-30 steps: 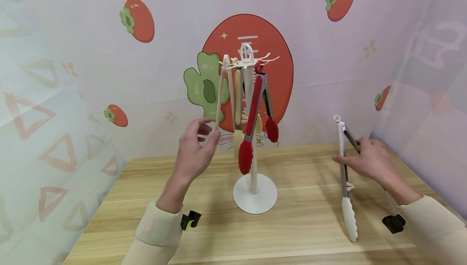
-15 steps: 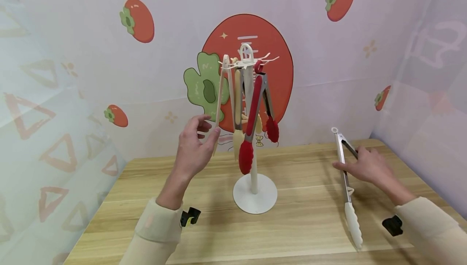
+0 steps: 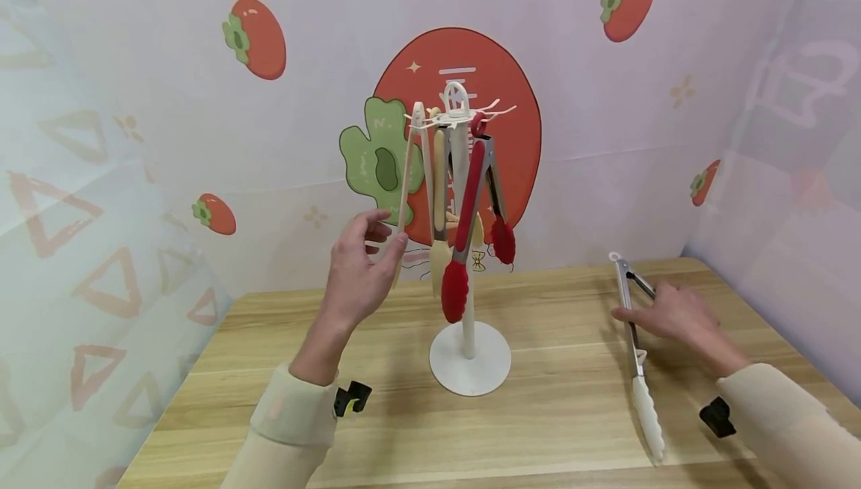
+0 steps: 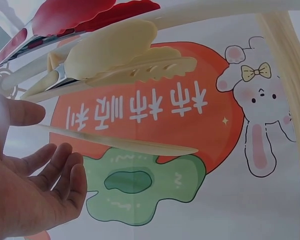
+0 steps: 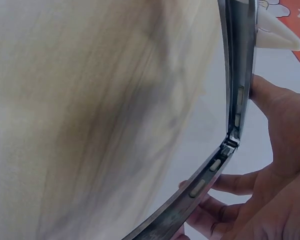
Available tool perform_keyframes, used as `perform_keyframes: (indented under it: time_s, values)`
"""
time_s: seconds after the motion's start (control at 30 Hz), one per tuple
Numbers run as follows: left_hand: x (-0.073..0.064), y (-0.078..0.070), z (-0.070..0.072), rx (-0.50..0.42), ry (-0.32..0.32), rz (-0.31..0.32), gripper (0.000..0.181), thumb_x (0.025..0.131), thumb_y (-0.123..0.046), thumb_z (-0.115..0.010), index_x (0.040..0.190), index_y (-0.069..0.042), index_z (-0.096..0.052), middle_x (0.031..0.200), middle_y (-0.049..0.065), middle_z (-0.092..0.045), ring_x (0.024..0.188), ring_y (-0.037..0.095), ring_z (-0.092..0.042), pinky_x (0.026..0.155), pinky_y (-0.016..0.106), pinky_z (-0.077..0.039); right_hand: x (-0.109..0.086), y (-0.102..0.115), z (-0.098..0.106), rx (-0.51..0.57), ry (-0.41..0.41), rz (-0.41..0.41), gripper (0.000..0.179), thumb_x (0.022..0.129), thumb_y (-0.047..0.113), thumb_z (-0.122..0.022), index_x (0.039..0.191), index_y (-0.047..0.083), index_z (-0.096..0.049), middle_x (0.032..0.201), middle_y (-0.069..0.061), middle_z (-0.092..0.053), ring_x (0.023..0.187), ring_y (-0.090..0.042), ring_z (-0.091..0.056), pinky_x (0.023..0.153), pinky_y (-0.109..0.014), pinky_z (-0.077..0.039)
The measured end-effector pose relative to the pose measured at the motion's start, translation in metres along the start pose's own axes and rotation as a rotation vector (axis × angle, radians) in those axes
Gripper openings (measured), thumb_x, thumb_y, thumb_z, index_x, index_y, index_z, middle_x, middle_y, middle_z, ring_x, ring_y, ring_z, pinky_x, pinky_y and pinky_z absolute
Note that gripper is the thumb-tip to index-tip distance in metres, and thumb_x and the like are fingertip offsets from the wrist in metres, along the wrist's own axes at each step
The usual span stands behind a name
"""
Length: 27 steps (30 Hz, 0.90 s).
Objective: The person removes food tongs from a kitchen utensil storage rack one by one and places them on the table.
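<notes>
My right hand point(image 3: 676, 315) grips a pair of metal tongs point(image 3: 622, 287) with white scalloped tips, low over the right of the table. Their arms stand spread, the thumb on one and fingers at the other in the right wrist view; the far arm is mostly hidden behind the hand. My left hand point(image 3: 358, 268) is beside slim pale tongs point(image 3: 406, 175) hanging from a white rack point(image 3: 469, 366). In the left wrist view, one pale arm point(image 4: 140, 142) passes between the parted thumb and loosely bent fingers; I cannot tell whether the thumb touches it.
Red-tipped tongs point(image 3: 468, 205) and cream tongs point(image 3: 440, 182) also hang from the rack's hooks. The wooden table point(image 3: 558, 414) meets a printed cloth backdrop point(image 3: 316, 137) at the back, with cloth at both sides.
My right hand has lowered the white-tipped tongs, and their ring end has come down toward the table's back edge. My left hand and the hanging tongs have barely moved.
</notes>
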<state>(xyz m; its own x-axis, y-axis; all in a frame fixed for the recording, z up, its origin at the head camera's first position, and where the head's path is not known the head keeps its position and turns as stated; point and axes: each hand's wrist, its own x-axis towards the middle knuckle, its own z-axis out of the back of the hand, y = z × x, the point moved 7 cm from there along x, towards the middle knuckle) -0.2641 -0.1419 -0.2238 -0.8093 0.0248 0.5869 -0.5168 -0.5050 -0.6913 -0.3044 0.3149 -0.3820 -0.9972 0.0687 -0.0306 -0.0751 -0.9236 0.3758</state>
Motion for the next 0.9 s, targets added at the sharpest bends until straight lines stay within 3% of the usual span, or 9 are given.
perform_keyframes:
  time_s: [0.13, 0.37, 0.9]
  values:
    - [0.001, -0.002, 0.0, -0.004, 0.002, -0.003, 0.04, 0.099, -0.02, -0.065, 0.132, -0.001, -0.056, 0.113, 0.015, -0.061, 0.109, 0.034, -0.057, 0.091, 0.042, -0.047, 0.0, -0.003, -0.003, -0.005, 0.002, -0.019, 0.083, 0.079, 0.074, -0.068, 0.098, -0.004, -0.05, 0.077, -0.015, -0.05, 0.069, -0.032, -0.049, 0.053, -0.042, -0.039]
    - [0.004, -0.004, 0.0, 0.011, -0.015, -0.007, 0.043, 0.099, -0.024, -0.065, 0.135, -0.003, -0.055, 0.113, 0.011, -0.058, 0.109, 0.026, -0.054, 0.094, 0.042, -0.044, 0.001, -0.007, -0.006, -0.008, 0.017, -0.051, 0.079, 0.078, 0.075, -0.069, 0.091, -0.001, -0.051, 0.076, -0.014, -0.05, 0.07, -0.032, -0.05, 0.054, -0.044, -0.04]
    - [0.012, -0.007, -0.001, 0.012, -0.039, -0.004, 0.046, 0.098, -0.029, -0.065, 0.136, -0.006, -0.054, 0.116, 0.009, -0.057, 0.111, 0.024, -0.051, 0.093, 0.042, -0.043, 0.006, -0.016, -0.015, -0.008, 0.043, -0.11, 0.074, 0.076, 0.076, -0.069, 0.08, 0.004, -0.05, 0.075, -0.014, -0.047, 0.071, -0.033, -0.049, 0.059, -0.053, -0.041]
